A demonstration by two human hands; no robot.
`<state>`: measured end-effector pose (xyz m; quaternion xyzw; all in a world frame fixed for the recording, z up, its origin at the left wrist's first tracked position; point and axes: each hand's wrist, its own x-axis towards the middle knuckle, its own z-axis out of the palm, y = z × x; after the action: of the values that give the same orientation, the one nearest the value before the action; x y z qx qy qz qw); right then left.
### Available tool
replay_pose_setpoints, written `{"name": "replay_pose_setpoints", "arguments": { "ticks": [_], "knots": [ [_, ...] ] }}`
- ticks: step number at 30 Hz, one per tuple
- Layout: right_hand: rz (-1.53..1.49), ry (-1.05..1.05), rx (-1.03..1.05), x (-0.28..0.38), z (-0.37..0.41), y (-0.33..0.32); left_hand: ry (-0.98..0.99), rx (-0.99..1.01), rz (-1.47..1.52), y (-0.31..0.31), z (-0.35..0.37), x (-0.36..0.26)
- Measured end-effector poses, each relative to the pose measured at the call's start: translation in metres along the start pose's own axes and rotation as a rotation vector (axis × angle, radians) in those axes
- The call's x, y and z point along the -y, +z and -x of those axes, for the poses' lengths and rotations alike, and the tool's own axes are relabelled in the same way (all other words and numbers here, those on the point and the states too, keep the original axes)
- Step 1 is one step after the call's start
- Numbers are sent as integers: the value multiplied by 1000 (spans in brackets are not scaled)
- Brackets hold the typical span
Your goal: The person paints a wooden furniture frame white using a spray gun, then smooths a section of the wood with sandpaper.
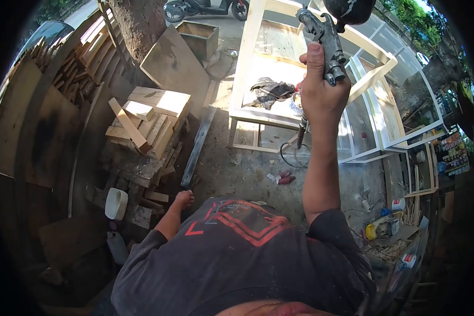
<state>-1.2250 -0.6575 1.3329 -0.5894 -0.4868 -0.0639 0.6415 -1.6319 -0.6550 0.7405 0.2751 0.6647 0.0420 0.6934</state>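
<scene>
My right hand (325,95) is raised and wrapped around a paint spray gun (329,47), thumb up along its body. A dark round cup (350,9) sits on the gun at the top edge of the view. Below the wrist, a hose (302,132) hangs down. My left hand (184,199) is low by my side, fingers curled in, with nothing visible in it. Closest to it is the near end of a long grey bar (199,145). Behind the gun stands a pale wooden frame (242,63) with a dark crumpled cloth (271,90) on its panel.
Cut wood blocks (147,124) are stacked at the left, near a leaning board (176,66) and a tree trunk (138,23). White frames (374,113) stand at the right. Dark red bottles (285,179) lie on the floor. A yellow tool (373,230) is at lower right.
</scene>
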Motion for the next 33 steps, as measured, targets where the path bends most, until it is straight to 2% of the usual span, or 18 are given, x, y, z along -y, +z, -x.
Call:
{"name": "replay_pose_setpoints", "arguments": {
  "ticks": [2, 5, 9, 11, 13, 15, 17, 20, 25, 27, 30, 32, 33],
  "knots": [
    [7, 57, 8, -9, 6, 4, -58, 155, -166, 14, -13, 50],
    [64, 177, 65, -29, 27, 6, 134, 122, -653, 6, -24, 113],
    [157, 242, 139, -55, 76, 4, 134, 47, -750, -34, -21, 154],
    [199, 280, 162, -67, 101, 4, 108, 28, -681, -55, -17, 160],
    [233, 344, 223, -78, 121, 2, 68, 50, -490, -79, -18, 157],
    [272, 395, 268, -91, 131, 2, -20, 180, 0, -110, -35, 151],
    [233, 445, 265, -89, 125, 5, -88, 231, 247, -127, -50, 137],
    [98, 426, 203, -70, 101, 12, -38, -208, 4, -78, 15, 64],
    [-22, 265, 67, -7, 32, 21, -19, -118, -1, -44, 11, 37],
    [-79, 154, -11, -3, 13, 28, -14, -86, -25, -27, 10, 37],
    [-81, 62, -41, -6, 2, 32, 46, 113, 8, -21, -10, 56],
    [-39, 96, -20, -11, 7, 36, 313, 67, -605, -25, -17, 76],
    [-6, 142, -1, -18, 16, 39, 330, 41, -731, -28, -21, 87]
  ]
}}
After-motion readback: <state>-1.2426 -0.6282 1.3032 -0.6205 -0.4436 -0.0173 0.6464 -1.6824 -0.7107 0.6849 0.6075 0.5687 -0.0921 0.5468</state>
